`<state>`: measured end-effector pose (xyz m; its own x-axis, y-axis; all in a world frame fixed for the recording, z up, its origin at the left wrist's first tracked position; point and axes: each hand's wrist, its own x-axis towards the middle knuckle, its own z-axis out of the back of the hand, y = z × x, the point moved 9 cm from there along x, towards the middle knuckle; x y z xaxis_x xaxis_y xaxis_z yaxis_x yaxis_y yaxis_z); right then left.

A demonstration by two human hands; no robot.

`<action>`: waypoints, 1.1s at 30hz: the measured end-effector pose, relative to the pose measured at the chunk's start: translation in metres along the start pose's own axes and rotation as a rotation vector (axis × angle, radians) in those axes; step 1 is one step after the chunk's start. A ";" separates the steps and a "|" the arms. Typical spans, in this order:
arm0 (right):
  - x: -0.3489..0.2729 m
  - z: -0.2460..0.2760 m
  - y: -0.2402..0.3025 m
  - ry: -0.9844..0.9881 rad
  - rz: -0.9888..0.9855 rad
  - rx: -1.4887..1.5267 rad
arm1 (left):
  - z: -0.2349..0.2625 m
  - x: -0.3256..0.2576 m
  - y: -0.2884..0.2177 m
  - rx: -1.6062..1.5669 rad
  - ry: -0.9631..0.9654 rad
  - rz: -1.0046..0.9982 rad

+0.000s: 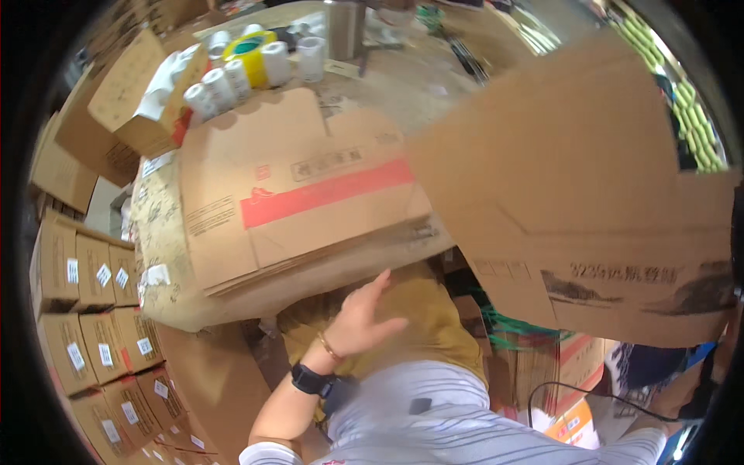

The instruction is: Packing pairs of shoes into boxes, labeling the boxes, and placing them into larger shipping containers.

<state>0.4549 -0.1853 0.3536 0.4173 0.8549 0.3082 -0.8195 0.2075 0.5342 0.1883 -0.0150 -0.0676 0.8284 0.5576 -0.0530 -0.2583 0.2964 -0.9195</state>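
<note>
My left hand (368,314) is open, thumb and fingers apart, with nothing in it. It hovers just in front of the table edge, close to a stack of flattened cardboard boxes (310,174) with a red stripe on the top one. At the right a large flattened cardboard box (573,170), dark print along its lower part, is held up off the table. My right forearm (674,395) reaches to this box's lower right corner. The right hand's fingers are hidden at the dark picture rim.
White rolls (221,89) and a yellow-green tape roll (249,50) stand behind the stack. A metal cylinder (345,31) is farther back. An open carton (147,101) sits at the left edge. Stacked labelled boxes (101,341) rise at left. A black cable (589,385) hangs at lower right.
</note>
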 end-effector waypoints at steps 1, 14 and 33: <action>0.014 0.005 -0.020 -0.035 -0.055 0.091 | 0.009 -0.004 -0.004 -0.081 -0.144 0.015; 0.128 -0.282 -0.169 0.626 -0.259 0.914 | 0.146 -0.135 -0.014 0.079 -1.019 0.127; 0.003 -0.407 -0.107 0.272 0.120 -0.076 | 0.183 -0.127 0.043 -0.490 -0.943 0.141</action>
<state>0.3840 -0.0116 -0.0237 0.2037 0.9692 0.1381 -0.8881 0.1235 0.4427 -0.0193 0.0690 -0.0292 0.0344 0.9985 -0.0417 0.0795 -0.0443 -0.9959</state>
